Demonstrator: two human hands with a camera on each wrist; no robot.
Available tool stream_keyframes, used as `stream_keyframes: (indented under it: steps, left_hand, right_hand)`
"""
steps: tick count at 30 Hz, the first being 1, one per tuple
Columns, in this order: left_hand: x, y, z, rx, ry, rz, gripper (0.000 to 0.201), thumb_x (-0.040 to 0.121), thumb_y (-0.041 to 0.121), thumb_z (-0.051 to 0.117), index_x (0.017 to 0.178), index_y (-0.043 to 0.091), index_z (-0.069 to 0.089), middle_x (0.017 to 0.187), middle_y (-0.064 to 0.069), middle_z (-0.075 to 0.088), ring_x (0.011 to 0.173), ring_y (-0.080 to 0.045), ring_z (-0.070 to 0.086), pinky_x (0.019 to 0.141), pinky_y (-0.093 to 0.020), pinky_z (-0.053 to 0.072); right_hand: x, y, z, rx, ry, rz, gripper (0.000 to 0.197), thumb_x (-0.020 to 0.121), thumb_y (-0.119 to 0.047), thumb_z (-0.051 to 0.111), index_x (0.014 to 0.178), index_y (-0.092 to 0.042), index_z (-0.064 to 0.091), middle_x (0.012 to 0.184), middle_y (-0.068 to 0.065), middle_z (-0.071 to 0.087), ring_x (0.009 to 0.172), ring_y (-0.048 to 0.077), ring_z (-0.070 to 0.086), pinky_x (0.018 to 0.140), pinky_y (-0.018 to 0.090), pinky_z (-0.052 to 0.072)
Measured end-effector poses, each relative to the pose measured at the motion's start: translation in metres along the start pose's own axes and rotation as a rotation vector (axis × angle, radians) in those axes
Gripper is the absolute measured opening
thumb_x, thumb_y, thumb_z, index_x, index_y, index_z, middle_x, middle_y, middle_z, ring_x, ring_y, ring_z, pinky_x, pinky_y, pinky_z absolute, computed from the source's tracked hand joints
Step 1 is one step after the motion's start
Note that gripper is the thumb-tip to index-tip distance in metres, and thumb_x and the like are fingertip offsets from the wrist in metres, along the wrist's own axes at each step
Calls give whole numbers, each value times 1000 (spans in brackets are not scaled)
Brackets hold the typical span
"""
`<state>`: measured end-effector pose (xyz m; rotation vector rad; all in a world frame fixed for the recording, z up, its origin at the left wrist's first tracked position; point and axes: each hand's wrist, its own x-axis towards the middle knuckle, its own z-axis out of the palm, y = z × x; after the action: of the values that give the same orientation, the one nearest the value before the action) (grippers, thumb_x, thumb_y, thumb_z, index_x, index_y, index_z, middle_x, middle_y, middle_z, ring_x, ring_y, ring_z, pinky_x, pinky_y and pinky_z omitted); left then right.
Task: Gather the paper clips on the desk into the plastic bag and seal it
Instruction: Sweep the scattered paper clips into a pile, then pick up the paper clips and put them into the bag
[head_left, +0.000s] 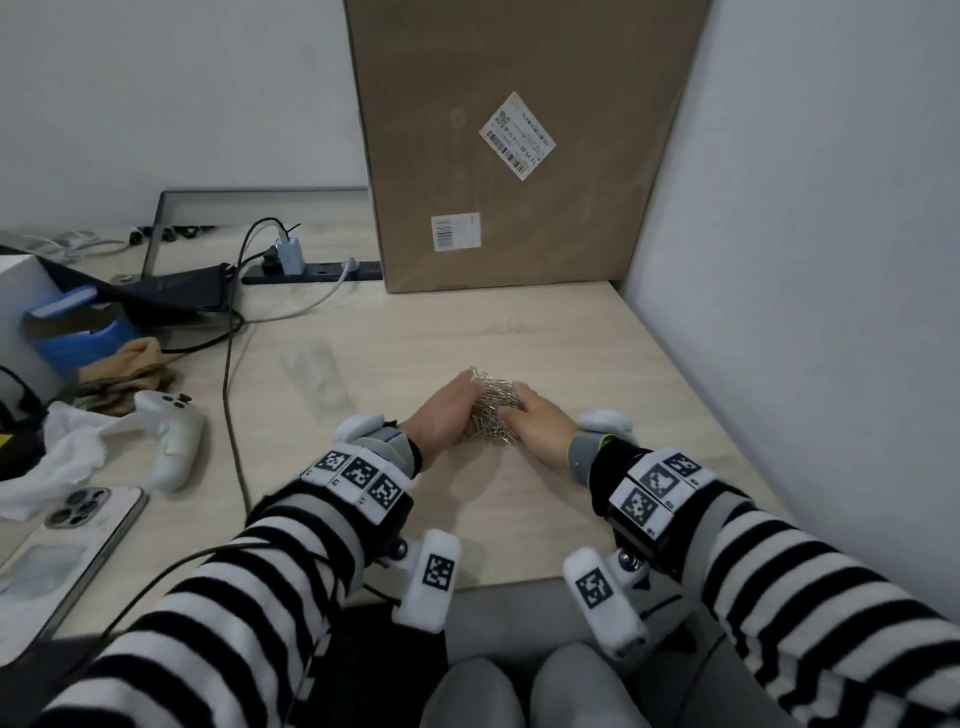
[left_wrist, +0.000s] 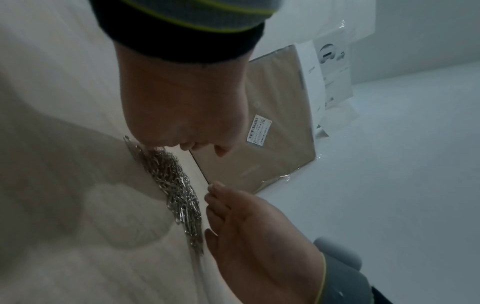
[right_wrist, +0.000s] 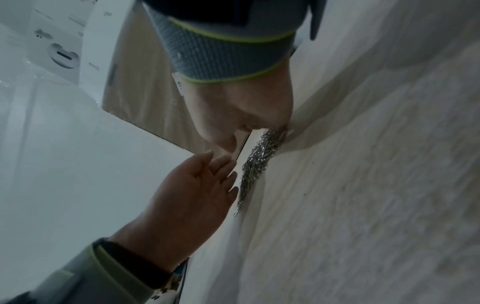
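Head view bright, even, diffuse; soft shadows under forearms on pale wood-grain table (head_left: 597, 332); wide-angle bending at edges. Both wrist views dim, grey-blue cast, grainy, soft focus; broad hand shadows on table; near cuffs blurred; lines strongly tilted, curved.

I see shiny metal paper clips (head_left: 491, 402) on a matt pale wood-grain surface (head_left: 467, 509), a clear glossy plastic bag (head_left: 317, 382), a matt brown cardboard box (head_left: 519, 145).

Silvery metal paper clips (head_left: 491, 410) heaped between the fingers (head_left: 511, 410) on a pale wood-grain tabletop (head_left: 519, 499); black-and-white striped sleeves (head_left: 249, 587); plain brown cardboard box (head_left: 519, 78) beyond the fingers.
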<state>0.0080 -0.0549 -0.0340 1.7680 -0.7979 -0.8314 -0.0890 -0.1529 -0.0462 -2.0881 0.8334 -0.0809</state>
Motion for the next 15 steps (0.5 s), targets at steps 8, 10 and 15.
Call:
stream_keyframes:
  steps: [8, 10, 15]
  left_hand:
    - [-10, 0, -56, 502, 620, 75, 26, 83, 10, 48, 91, 12, 71, 116, -11, 60, 110, -31, 55, 95, -38, 44]
    - [-15, 0, -70, 675, 747, -42, 27, 85, 16, 48, 94, 13, 74, 120, -9, 56, 113, -31, 50, 95, -40, 40]
    - [-37, -4, -90, 808, 794, -281, 31, 85, 15, 48, 108, 10, 68, 141, -3, 39, 127, -30, 34, 103, -41, 28]
  right_hand:
    - [-1, 6, -22, 207, 344, -4, 18, 87, -15, 50, 87, -29, 62, 111, 2, 65, 93, 21, 63, 74, 24, 44]
    - [-3, 3, -20, 208, 351, -1, 23, 87, -11, 48, 88, -27, 64, 103, 2, 64, 86, 19, 59, 66, 23, 42]
    - [-11, -15, -13, 186, 329, -30, 24, 90, -11, 45, 91, -23, 66, 72, -6, 56, 59, 14, 50, 48, 23, 36]
